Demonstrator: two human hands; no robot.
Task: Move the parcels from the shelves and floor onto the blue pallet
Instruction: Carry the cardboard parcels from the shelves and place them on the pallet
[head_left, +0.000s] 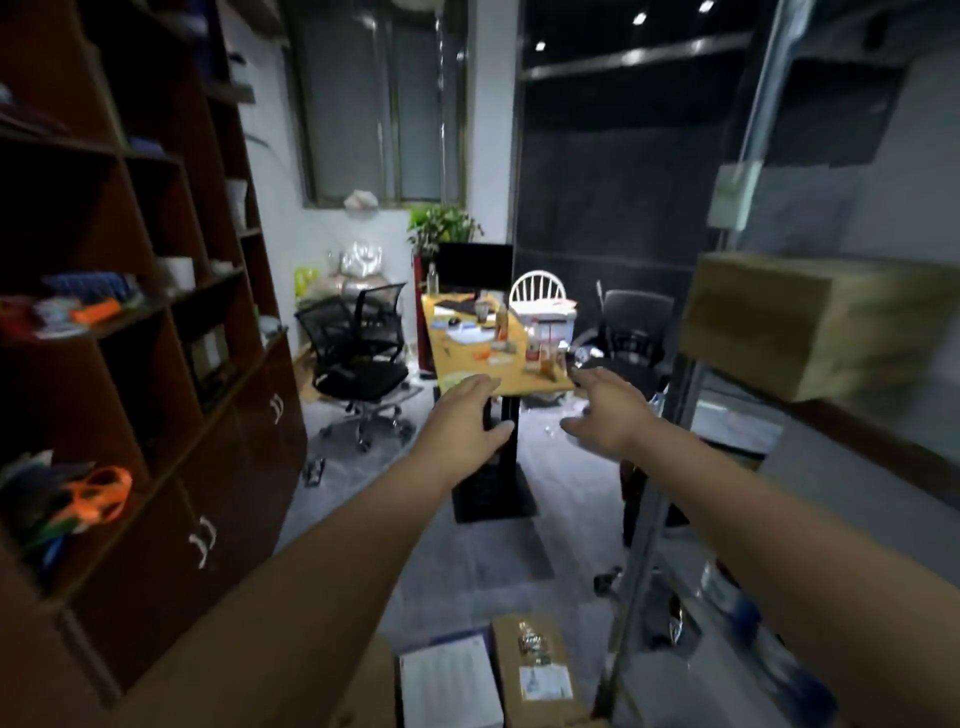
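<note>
Both arms were stretched forward at chest height, and neither held anything. The left hand (467, 415) had its fingers (480, 387) loosely curled with the thumb apart; the right hand (608, 410) was spread wider, palm turned inward, fingers extended.

The nearest parcel still to be shifted, by my reading, was the large cardboard box (810, 322) on the metal rack (654, 499) to the right. It sat up and to the right of the right hand, well apart from it, its long axis running roughly left to right along the shelf. The right hand was clearly the nearer one, so the reach would probably turn rightward and upward, with the left following to take the near end.

Low in the view, beneath the forearms, lay three parcels close together: a brown carton (535, 670) with a printed label, a white-faced parcel (447, 686) touching it on the left, and the edge of another cardboard box (371, 691) further left. A sliver of blue showed behind them (possibly the pallet, though too little was visible to say). That made four parcels countable in all.
</note>
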